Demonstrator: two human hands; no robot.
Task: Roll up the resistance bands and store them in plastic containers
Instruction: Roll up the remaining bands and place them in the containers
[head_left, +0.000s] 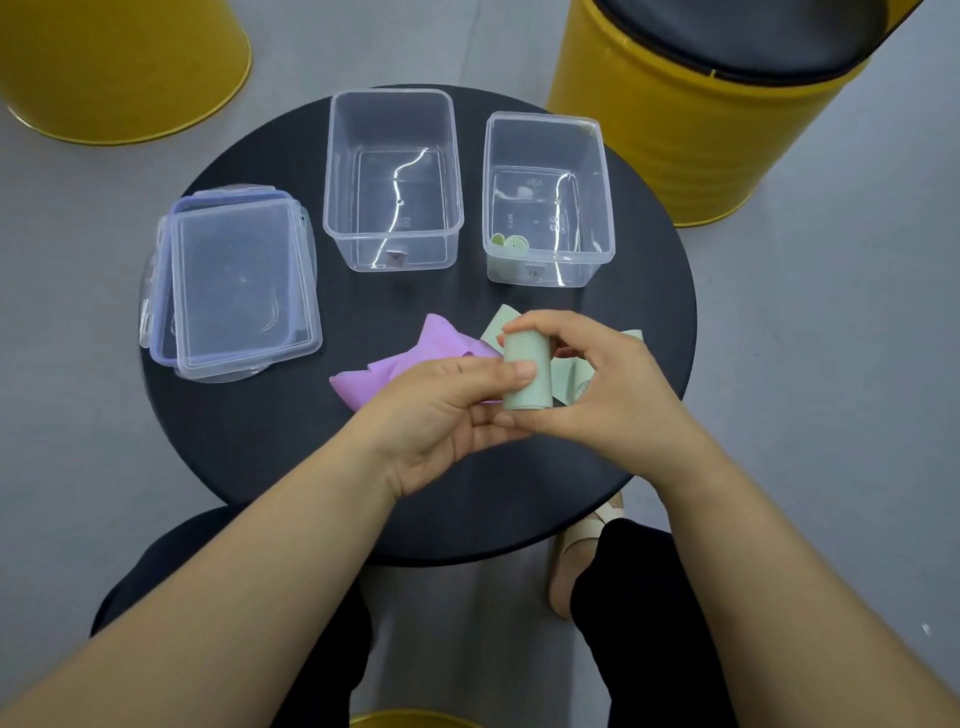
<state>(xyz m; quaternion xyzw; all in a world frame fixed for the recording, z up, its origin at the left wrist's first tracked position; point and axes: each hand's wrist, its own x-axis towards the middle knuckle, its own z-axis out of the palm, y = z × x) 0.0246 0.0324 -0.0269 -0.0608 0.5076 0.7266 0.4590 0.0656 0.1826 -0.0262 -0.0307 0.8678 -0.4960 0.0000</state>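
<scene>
The fingertips of the right hand curl over the top end of a small green roll. Its thumb is at the bottom end, so the roll is pinched from end to end. The thumb of the left hand lies flat across the side of the roll, and the other left fingers are tucked under it. So both hands are closed on the roll. It stands nearly upright, just right of the middle of the frame, and it looks lifted off the table.

I think the roll could pop open. It is stretchy, and if the thumb lets go before it is in a box, the loose end may spring out. A purple band and a flat green band lie right under the hands and could get dragged along.

The right box, in the upper right, already has a second roll in its near left corner. The middle box has no band in it. The lids are stacked on the left.

Both bare arms come up from the bottom corners and meet over the near half of the table. The left palm is turned partly up. The back of the right hand faces us.
</scene>
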